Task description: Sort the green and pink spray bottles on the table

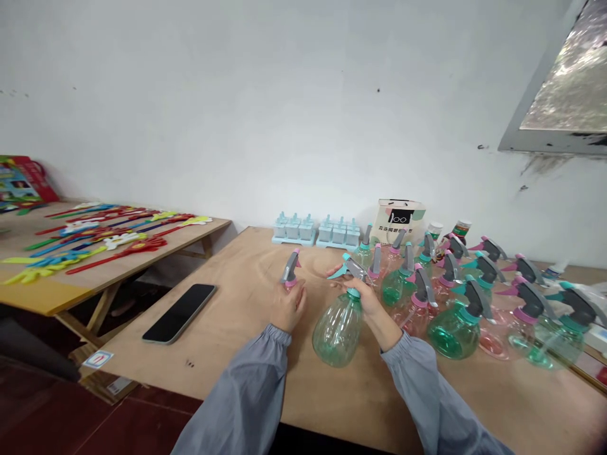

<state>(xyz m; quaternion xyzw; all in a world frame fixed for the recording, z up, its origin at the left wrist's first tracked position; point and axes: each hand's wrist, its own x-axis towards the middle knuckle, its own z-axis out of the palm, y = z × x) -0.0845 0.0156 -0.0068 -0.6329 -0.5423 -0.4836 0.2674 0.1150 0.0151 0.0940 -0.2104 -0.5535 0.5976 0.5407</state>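
My left hand (288, 304) is closed around the lower part of a grey and pink spray head (289, 270), which points up over the table. No bottle shows beneath that head; the fingers cover its lower end. On the right, my right hand (367, 303) grips a clear green spray bottle (336, 335) at its neck, just under the grey and turquoise trigger head. The bottle is roughly upright, its rounded body in front of the hand. Close by on the right stand several more green and pink spray bottles (455, 332).
A phone (180, 314) lies at the table's left. Light blue ice-pop moulds (294, 229) and a printed box (398, 222) stand along the wall. Colourful hand-shaped clappers (123, 248) cover another table (52, 302). A window (569, 82) is at upper right.
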